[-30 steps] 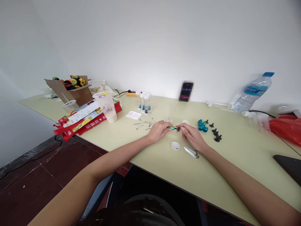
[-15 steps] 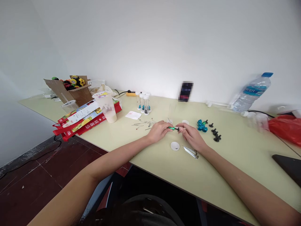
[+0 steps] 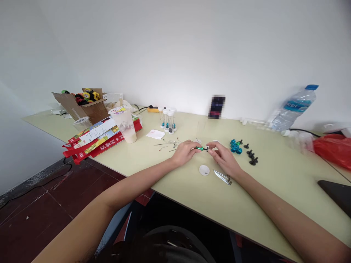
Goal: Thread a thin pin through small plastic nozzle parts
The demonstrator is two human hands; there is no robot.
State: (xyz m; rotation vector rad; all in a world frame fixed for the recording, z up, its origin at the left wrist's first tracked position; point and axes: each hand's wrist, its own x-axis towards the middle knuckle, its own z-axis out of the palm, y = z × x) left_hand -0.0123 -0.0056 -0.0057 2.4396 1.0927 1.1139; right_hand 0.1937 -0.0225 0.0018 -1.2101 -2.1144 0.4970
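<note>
A small green part (image 3: 200,148) with a black end piece is pinched in the fingers of my left hand (image 3: 183,153). The thumb and fingers of my right hand (image 3: 225,159) close on its black end. A small white dish (image 3: 204,170) with a tiny dark bit in it lies just in front of my hands. Several thin metal pieces (image 3: 222,177) are beside my right wrist. Blue parts (image 3: 235,147) and black flanged parts (image 3: 251,155) lie to the right. Thin metal rods (image 3: 167,143) are scattered left of my left hand.
Clear tubes with white caps (image 3: 170,122) stand behind the hands, near white paper (image 3: 155,134). A drink cup (image 3: 124,126), red bag (image 3: 109,142) and cardboard box (image 3: 93,111) are left. A water bottle (image 3: 294,106), red plastic bag (image 3: 333,149) and dark device (image 3: 336,197) are right.
The fingers of my right hand have shifted slightly around the black end. My left hand keeps its hold on the green part, and the view has moved a little.
</note>
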